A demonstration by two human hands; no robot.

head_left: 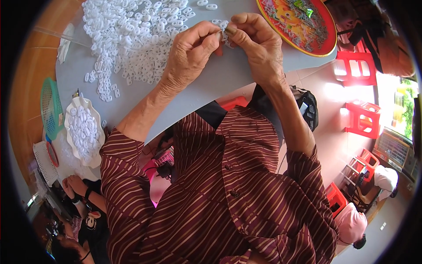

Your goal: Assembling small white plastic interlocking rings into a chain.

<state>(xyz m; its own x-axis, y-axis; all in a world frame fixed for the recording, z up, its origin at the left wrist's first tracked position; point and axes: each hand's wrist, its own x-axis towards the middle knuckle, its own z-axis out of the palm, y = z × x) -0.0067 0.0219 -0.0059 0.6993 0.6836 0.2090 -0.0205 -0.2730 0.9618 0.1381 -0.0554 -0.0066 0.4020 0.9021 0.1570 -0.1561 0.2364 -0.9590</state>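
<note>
Above the near part of the grey table (176, 108), my left hand (193, 52) and my right hand (260, 49) meet, fingertips almost touching. Both are closed in a pinch around a small white plastic piece (223, 25), mostly covered by the fingers. A large heap of white oval plastic pieces with two holes (116, 37) spreads to the left of my left hand. Smaller white pieces (143, 66) lie along its near edge. Close to my right hand, at the far right, a round red and yellow tray (323, 44) holds many thin silver metal bits and a green wrapper (303, 6).
A scalloped white dish (102, 132) of white pieces and a green mesh basket (52, 108) stand at left. Another person's hands (74, 185) show at lower left. Red stools (362, 119) stand on the floor at right, with seated people further back.
</note>
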